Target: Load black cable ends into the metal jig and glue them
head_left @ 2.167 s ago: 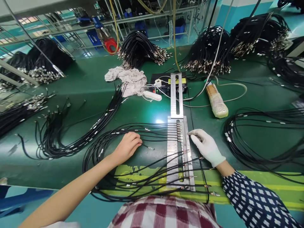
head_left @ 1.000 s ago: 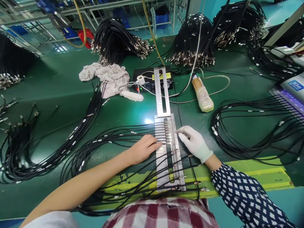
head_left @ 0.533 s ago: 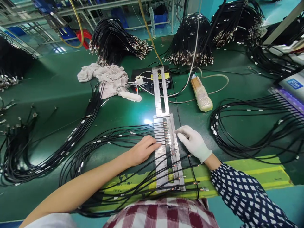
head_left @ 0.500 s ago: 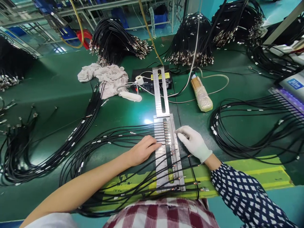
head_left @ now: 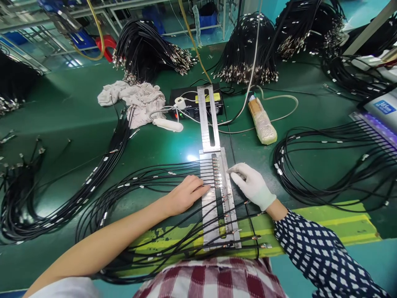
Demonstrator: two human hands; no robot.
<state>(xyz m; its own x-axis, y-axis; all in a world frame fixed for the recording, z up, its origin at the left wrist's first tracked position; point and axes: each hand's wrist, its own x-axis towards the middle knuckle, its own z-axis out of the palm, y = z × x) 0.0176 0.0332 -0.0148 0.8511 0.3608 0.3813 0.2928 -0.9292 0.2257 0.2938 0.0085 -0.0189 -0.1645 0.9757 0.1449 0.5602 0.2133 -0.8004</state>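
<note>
crumpled rag (head_left: 133, 101), control box (head_left: 190, 111) — wrapped roll (head_left: 263, 123)

A big green table (head_left: 62, 107) fills the room. Metal shelves (head_left: 37, 16) stand at eleven o'clock. The floor (head_left: 372, 256) is blue-green.

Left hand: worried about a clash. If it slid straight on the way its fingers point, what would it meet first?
The left hand points at the metal rail, seemingly touching it; beyond lies the gloved right hand.

Bare left grip (head_left: 186, 193) is laid flat palm-down, fingers stretched rightward; gloved right grip (head_left: 252, 185) is set low, fingers curled, tips pointed leftward; forearms angled inward
</note>
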